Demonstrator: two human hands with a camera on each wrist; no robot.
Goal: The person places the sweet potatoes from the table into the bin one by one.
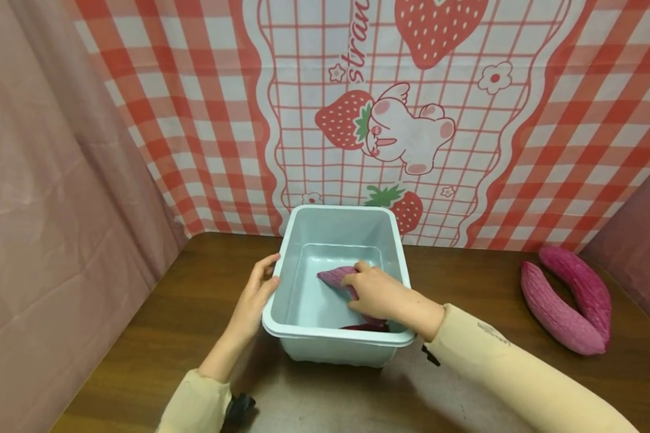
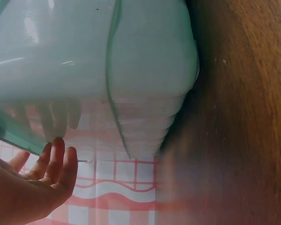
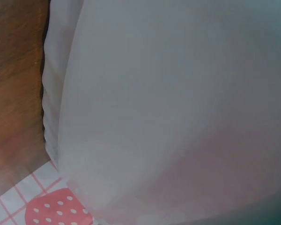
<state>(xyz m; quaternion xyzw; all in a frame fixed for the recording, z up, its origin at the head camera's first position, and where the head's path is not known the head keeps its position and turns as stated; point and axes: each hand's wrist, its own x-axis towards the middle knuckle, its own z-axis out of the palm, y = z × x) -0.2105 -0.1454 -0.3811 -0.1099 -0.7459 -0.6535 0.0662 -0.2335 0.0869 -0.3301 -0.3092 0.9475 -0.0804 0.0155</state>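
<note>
A light blue-green plastic basin [image 1: 333, 352] stands on the table in the head view. My left hand [image 1: 251, 300] is at its left rim, with fingers outside the wall. In the left wrist view these fingers [image 2: 58, 166] are extended and touch the basin under its rim. My right hand [image 1: 378, 293] reaches over the right rim and holds a long purple vegetable [image 1: 336, 276], tapered like a sweet potato, inside the basin; the hand covers part of it. Below that lies a dark red piece [image 1: 360, 328], mostly hidden. The right wrist view shows only the basin's outer wall [image 3: 131, 93], no hand.
Two long curved pink-purple vegetables [image 1: 552, 313] lie close together at the right of the wooden table [image 1: 162, 325]. A red-checked strawberry cloth [image 1: 298, 150] hangs right behind the basin. A pink curtain [image 1: 70, 180] hangs at the left.
</note>
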